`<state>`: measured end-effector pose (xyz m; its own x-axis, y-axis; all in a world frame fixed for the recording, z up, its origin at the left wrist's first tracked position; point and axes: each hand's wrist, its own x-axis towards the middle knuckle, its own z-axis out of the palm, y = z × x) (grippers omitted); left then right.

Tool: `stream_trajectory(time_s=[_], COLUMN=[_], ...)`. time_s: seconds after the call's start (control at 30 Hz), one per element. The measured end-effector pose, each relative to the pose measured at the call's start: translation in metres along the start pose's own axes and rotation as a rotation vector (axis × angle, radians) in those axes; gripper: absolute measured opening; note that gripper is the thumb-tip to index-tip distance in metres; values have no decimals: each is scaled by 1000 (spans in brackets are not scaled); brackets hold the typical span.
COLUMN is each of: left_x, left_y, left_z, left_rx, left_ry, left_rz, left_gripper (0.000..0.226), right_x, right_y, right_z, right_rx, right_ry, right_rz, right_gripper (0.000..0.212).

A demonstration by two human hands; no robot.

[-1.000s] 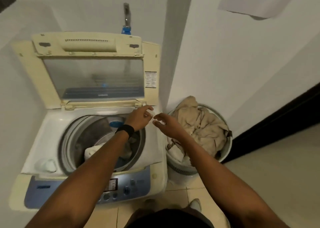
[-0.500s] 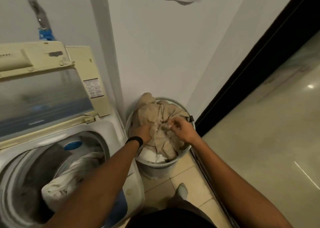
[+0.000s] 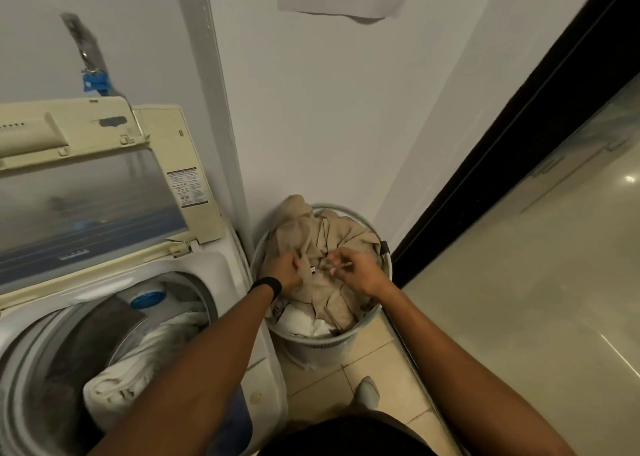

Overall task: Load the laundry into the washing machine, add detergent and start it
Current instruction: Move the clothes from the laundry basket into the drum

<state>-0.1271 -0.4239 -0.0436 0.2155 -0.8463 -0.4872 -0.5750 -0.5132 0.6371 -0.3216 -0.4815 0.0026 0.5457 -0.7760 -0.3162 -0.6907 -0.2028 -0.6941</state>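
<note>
Both my hands are down in the laundry basket [image 3: 350, 212]. My left hand [image 3: 282, 271] bunches the beige garment [image 3: 329, 236] near its middle, and my right hand [image 3: 357, 273] pinches a fold of the same cloth just beside it. The garment lies heaped over some white pieces. I judge this to be the loading step, with detergent and start not yet reached. Next the bundle must lift clear of the rim and swing left into the open washing machine [image 3: 221, 268], where white laundry [image 3: 145, 355] lies in the drum.
</note>
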Motion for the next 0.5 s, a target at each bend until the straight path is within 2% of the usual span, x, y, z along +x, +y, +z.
stream_trajectory(time_s=[0.17, 0.23, 0.3, 0.4, 0.5], left_x=[-10, -16, -24, -33, -34], left_y=[28, 45, 58, 66, 64], left_z=[-28, -42, -52, -67, -81], left_rx=[-249, -241, -219, -235, -189], left_ry=[90, 88, 84, 101, 130], left_rz=[298, 393, 475, 562, 604], left_gripper=[13, 18, 20, 19, 18], right_x=[4, 6, 8, 11, 14], right_y=[-7, -14, -21, -29, -37], right_z=[12, 15, 13, 2, -14], right_rx=[69, 162, 229, 180, 128], right_ry=[-83, -56, 18, 111, 192], right_rz=[-40, -96, -154, -219, -243], right_gripper=[70, 84, 90, 81, 42])
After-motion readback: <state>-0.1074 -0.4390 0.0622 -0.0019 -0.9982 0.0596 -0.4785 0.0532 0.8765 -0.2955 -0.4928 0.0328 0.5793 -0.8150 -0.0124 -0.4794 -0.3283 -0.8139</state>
